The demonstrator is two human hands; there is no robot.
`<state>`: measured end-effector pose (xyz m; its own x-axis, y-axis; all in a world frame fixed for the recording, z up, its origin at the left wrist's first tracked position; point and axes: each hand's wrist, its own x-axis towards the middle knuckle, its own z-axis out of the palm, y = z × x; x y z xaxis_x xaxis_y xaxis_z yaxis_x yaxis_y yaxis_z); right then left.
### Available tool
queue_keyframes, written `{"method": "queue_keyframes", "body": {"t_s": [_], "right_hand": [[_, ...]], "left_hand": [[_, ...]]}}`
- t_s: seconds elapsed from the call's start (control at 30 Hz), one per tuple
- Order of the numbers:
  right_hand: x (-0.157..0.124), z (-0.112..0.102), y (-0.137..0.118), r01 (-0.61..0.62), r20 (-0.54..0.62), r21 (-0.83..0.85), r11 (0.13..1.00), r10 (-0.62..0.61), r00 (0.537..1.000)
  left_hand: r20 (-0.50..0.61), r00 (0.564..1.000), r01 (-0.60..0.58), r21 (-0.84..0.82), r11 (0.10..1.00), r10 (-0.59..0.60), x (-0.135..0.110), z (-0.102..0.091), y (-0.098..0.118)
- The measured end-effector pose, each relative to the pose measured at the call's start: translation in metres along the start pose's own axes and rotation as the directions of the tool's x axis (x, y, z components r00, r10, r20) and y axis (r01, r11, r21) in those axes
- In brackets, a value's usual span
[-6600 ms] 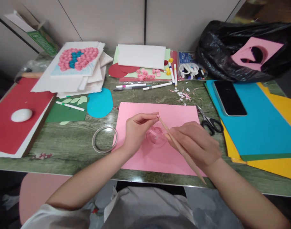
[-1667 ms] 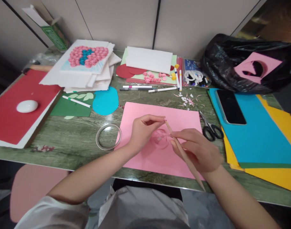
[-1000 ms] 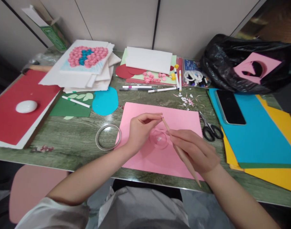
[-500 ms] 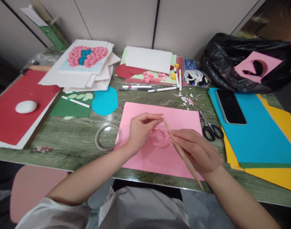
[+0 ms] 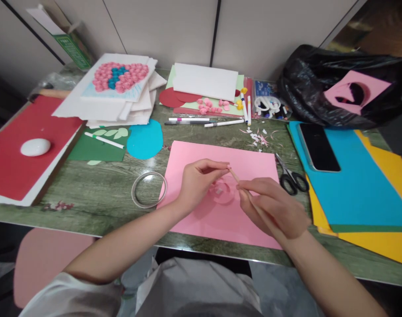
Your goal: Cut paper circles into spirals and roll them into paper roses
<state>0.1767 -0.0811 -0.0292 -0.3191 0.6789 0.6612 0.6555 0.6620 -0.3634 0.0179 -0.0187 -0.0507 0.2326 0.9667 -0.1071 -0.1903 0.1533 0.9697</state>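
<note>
A thin wooden stick (image 5: pixel 234 176) slants over a pink paper sheet (image 5: pixel 250 160) on the table. My right hand (image 5: pixel 273 211) is closed around the stick's lower part. My left hand (image 5: pixel 199 185) pinches a pink paper strip (image 5: pixel 221 190) at the stick's upper tip; the strip hangs in a loose coil between both hands.
Black scissors (image 5: pixel 288 178) lie right of the pink sheet, a tape ring (image 5: pixel 149 189) left of it. Blue and yellow sheets with a phone (image 5: pixel 318 146) are at the right, a black bag (image 5: pixel 306 88) behind. Markers (image 5: pixel 201 121), a red board (image 5: pixel 19 154) and white papers are further off.
The camera tilted a little since the first frame. The right hand turned and slid up the stick, so less of it shows now. The left hand kept its pinch at the tip.
</note>
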Motion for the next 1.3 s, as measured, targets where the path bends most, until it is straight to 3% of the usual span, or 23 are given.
{"method": "queue_keyframes", "body": {"t_s": [0.1,0.3,0.6,0.87,1.03,1.1,1.3], "right_hand": [[-0.001,0.001,-0.002,-0.026,-0.027,0.007,1.000,0.026,0.999],[-0.001,0.001,-0.001,0.122,-0.041,-0.092,0.988,-0.126,0.991],[0.003,-0.002,-0.002,-0.003,0.062,-0.101,0.995,0.009,0.998],[0.009,0.000,-0.004,0.056,-0.042,-0.059,0.997,-0.059,0.997],[0.006,0.000,-0.002,-0.020,0.032,-0.053,0.998,0.021,0.999],[0.004,0.000,-0.003,-0.038,0.012,-0.073,0.997,0.039,0.999],[0.001,0.002,-0.004,0.099,-0.036,-0.129,0.987,-0.105,0.994]], "left_hand": [[-0.021,1.000,-0.021,0.018,1.000,0.021,0.000,-0.001,0.001],[-0.053,0.996,-0.063,0.042,0.997,0.066,0.001,-0.003,0.004],[-0.046,0.997,-0.066,0.021,0.998,0.067,0.001,-0.002,0.003],[-0.025,0.999,-0.046,-0.009,0.999,0.046,0.000,-0.001,0.000],[-0.015,0.999,-0.037,-0.004,0.999,0.036,0.000,0.000,-0.001],[-0.015,0.999,-0.044,0.003,0.999,0.044,0.001,-0.001,-0.001],[-0.030,0.998,-0.061,0.025,0.998,0.061,0.000,-0.001,0.001]]}}
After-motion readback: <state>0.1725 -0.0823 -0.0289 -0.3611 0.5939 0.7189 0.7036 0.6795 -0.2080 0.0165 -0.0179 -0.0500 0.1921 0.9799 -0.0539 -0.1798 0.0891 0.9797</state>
